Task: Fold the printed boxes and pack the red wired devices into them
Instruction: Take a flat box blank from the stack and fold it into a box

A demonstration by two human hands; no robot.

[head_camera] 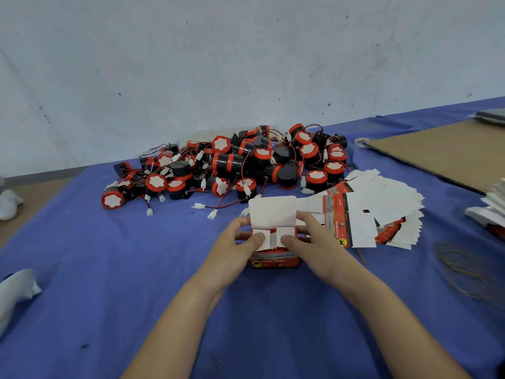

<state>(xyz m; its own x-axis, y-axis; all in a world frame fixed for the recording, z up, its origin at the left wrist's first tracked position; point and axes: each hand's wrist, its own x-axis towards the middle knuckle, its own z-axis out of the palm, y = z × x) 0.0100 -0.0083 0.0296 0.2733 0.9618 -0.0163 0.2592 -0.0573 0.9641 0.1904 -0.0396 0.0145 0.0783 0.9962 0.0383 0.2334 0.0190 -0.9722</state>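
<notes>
Pinning side flaps (284,231) down with thumbs (257,238); left hand (237,242) and right hand (311,239) grip the printed box (274,262), frame centre on the counter (136,255), lid flap (272,212) upright. Risk: thumbs release early, flaps spring up, lid tuck creases.

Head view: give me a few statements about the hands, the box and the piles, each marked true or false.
1. The left hand and right hand hold the box, thumbs on its two small flaps. True.
2. The box's large top flap is tucked shut. False: it stands open.
3. The pile of red wired devices lies beyond the box. True.
4. The flat printed boxes are fanned out left of the box. False: they lie to its right.
</notes>
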